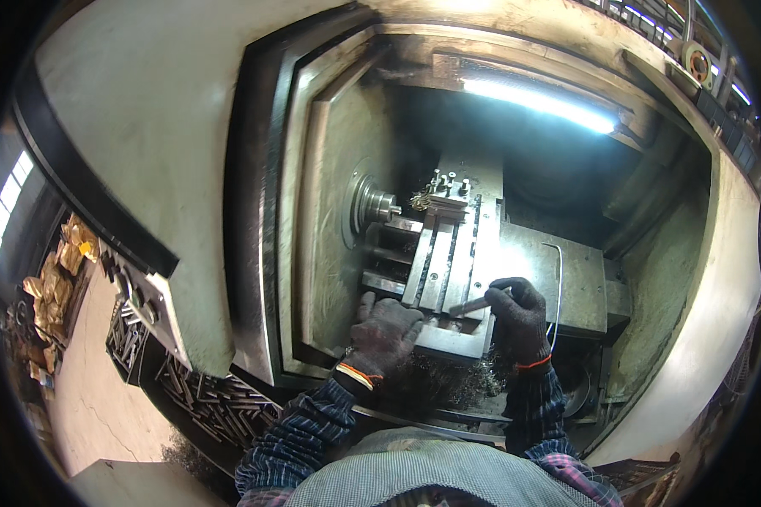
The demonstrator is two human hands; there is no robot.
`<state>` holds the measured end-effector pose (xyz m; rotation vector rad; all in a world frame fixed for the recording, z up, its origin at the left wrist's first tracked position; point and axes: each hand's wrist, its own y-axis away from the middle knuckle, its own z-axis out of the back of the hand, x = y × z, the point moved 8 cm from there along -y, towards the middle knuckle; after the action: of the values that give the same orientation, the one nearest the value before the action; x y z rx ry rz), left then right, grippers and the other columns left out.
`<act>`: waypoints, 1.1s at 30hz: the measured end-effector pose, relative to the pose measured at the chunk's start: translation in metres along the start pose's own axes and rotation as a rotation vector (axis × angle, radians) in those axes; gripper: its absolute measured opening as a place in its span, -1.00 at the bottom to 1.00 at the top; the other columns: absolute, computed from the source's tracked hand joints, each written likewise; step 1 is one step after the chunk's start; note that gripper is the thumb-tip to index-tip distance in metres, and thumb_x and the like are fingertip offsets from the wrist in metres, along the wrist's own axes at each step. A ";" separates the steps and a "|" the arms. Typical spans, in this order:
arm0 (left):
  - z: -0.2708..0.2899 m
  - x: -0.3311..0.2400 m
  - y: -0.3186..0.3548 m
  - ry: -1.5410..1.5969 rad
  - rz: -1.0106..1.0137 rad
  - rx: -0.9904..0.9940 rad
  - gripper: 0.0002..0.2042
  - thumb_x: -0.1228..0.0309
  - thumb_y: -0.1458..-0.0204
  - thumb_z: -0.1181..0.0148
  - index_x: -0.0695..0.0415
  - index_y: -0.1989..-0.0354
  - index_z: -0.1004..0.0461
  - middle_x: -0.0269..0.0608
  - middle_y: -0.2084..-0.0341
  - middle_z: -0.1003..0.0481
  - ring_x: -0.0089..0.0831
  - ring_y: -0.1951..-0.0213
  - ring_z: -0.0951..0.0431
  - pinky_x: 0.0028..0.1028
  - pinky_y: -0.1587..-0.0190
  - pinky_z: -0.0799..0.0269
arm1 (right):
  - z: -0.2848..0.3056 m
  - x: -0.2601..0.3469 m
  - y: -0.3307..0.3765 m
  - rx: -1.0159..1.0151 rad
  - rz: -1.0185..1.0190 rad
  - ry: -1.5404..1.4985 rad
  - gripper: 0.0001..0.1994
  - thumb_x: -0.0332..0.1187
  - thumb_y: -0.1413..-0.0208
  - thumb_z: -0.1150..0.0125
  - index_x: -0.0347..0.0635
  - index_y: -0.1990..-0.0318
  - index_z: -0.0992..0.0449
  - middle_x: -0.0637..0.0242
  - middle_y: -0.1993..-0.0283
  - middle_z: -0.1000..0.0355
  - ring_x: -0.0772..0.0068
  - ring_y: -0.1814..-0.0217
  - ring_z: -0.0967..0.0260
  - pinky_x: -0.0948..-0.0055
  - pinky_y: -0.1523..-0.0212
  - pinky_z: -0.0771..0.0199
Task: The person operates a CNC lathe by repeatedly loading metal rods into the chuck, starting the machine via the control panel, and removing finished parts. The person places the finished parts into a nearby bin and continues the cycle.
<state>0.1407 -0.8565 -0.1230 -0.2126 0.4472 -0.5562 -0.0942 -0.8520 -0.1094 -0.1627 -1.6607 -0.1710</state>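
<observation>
A lathe's slotted metal slide (pixel 438 269) lies in front of me inside the machine's housing. At its far end stands a tool post (pixel 446 207) with several bolts on top. To the left, the spindle chuck (pixel 368 203) juts from the wall, a small round metal piece at its centre. My left hand (pixel 385 334), in a dark grey glove, rests by the slide's near left corner, fingers apart and holding nothing I can see. Gloved likewise, my right hand (pixel 520 311) is closed round a short dark flat bar (pixel 469 308), whose free end points left over the slide's near end.
Metal chips (pixel 465 380) lie below the slide's near end. A thin white bent pipe (pixel 560 279) rises right of my right hand. Many metal rods fill a dark tray (pixel 207 406) at lower left. A lamp (pixel 541 106) shines at the back, and a control panel (pixel 148 308) stands left.
</observation>
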 end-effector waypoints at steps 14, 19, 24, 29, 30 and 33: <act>-0.033 0.106 -0.181 -0.649 0.302 0.110 -0.46 -0.06 -0.19 -0.03 -0.08 -0.27 -0.42 0.02 -0.47 -0.13 0.13 -0.55 0.17 0.32 -0.47 0.49 | -0.009 -0.124 -0.088 0.155 -0.176 0.990 -0.49 0.16 -0.11 -0.31 0.10 -0.11 -0.54 0.22 0.07 -0.64 0.04 -0.08 -0.57 0.10 -0.11 -0.52; -0.057 0.143 -0.205 -0.723 0.266 0.237 -0.58 0.12 -0.25 -0.01 -0.06 -0.23 -0.50 0.09 -0.45 -0.16 0.21 -0.53 0.13 0.36 -0.46 0.56 | -0.010 -0.137 -0.088 0.210 -0.289 1.016 -0.48 0.18 -0.14 -0.25 0.14 -0.14 -0.52 0.19 -0.02 -0.61 0.01 -0.15 -0.54 0.03 -0.16 -0.48; -0.111 0.141 -0.242 -0.628 0.176 0.445 -0.63 0.16 -0.22 -0.06 -0.08 -0.14 -0.57 0.04 -0.28 -0.40 0.10 -0.37 -0.28 0.30 -0.44 0.18 | -0.012 -0.134 -0.087 0.194 -0.261 1.055 -0.47 0.20 -0.14 -0.25 0.10 -0.12 -0.53 0.18 -0.01 -0.62 -0.01 -0.12 -0.55 0.03 -0.12 -0.49; -0.132 0.051 -0.235 0.100 -0.103 0.416 -0.59 0.15 -0.26 -0.05 0.10 -0.18 -0.45 0.07 0.00 -0.57 0.02 -0.06 -0.58 -0.12 -0.14 -0.48 | -0.013 -0.128 -0.084 0.139 -0.199 1.049 -0.47 0.20 -0.14 -0.25 0.05 -0.09 -0.53 0.13 -0.01 -0.61 -0.05 -0.10 -0.54 0.01 -0.11 -0.49; -0.122 0.033 -0.225 0.217 -0.096 0.344 -0.58 0.10 -0.28 -0.05 0.09 -0.17 -0.45 0.08 0.01 -0.56 0.03 -0.04 -0.58 -0.11 -0.11 -0.49 | -0.013 -0.126 -0.083 0.131 -0.181 1.044 -0.47 0.19 -0.14 -0.26 0.04 -0.09 -0.53 0.12 0.00 -0.60 -0.07 -0.10 -0.54 0.01 -0.11 -0.49; -0.070 0.005 -0.184 0.360 0.006 0.166 -0.58 0.01 -0.29 -0.05 0.01 -0.16 -0.45 0.01 0.00 -0.55 0.03 0.00 -0.59 -0.08 -0.01 -0.51 | -0.015 -0.122 -0.081 0.137 -0.151 1.043 -0.47 0.18 -0.16 -0.25 0.03 -0.10 -0.53 0.10 -0.02 -0.59 -0.08 -0.12 -0.53 0.02 -0.12 -0.48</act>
<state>0.0273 -1.0172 -0.1294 0.0500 0.7467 -0.6247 -0.0850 -0.9350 -0.2302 0.1473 -0.6378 -0.2071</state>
